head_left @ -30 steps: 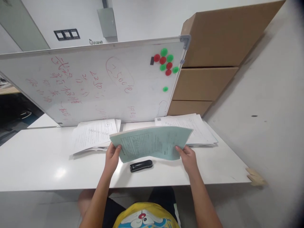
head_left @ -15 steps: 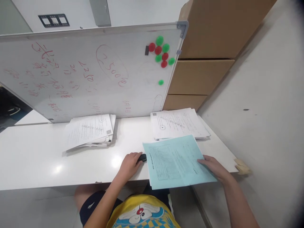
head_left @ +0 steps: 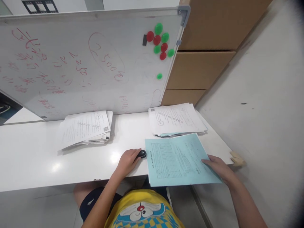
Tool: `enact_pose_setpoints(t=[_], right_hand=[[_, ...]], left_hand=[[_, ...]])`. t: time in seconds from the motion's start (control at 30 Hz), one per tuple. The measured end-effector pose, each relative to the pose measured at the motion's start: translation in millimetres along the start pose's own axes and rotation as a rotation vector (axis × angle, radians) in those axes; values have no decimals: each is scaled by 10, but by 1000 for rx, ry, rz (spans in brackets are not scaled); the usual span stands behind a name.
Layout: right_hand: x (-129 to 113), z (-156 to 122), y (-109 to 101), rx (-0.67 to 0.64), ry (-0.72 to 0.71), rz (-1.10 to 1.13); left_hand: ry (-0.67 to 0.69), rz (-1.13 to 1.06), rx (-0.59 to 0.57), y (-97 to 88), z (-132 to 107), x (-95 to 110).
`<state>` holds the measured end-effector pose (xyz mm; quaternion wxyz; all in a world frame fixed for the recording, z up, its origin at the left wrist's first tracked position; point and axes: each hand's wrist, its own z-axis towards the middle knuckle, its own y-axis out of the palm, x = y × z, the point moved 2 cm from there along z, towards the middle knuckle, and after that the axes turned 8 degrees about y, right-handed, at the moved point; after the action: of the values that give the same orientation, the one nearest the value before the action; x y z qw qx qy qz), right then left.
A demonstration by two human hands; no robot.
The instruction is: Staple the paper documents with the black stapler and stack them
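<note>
My left hand (head_left: pixel 129 161) rests on the desk, closed around what looks like a black stapler (head_left: pixel 142 154); only its rounded end shows past my fingers. To its right, my right hand (head_left: pixel 217 167) grips the right edge of a light-blue printed sheet (head_left: pixel 174 160), thumb on top and fingers underneath. White paper shows at the sheet's lower left corner, so more than one page may be held. The sheet's left edge is close beside the stapler's end and its lower edge hangs past the desk's front edge.
A paper stack (head_left: pixel 85 126) lies left on the white desk (head_left: pixel 30 158), another stack (head_left: pixel 175 118) behind the blue sheet. A whiteboard (head_left: pixel 99 88) with magnets stands at the back. Cardboard boxes (head_left: pixel 201 69) and a wall (head_left: pixel 256 95) bound the right side.
My right hand and the blue sheet have shifted slightly right, baring more of the stapler's end. The camera view has tilted down a little. My left hand keeps its hold.
</note>
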<state>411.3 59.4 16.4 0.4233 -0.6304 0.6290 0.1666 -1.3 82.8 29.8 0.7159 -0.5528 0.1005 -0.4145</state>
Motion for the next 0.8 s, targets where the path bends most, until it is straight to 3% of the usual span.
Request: enact_pose_setpoints(t=[0.17, 0.37, 0.63, 0.8], right_hand=[[40, -23, -11, -62, 24, -63], [93, -39, 24, -164, 54, 57], [97, -54, 225, -246, 24, 71], [147, -85, 216, -283, 90, 106]], left_hand=[[41, 15, 5, 12, 11, -3], [78, -13, -11, 15, 14, -9], [105, 5, -34, 6, 28, 16], [103, 51, -21, 35, 45, 72]])
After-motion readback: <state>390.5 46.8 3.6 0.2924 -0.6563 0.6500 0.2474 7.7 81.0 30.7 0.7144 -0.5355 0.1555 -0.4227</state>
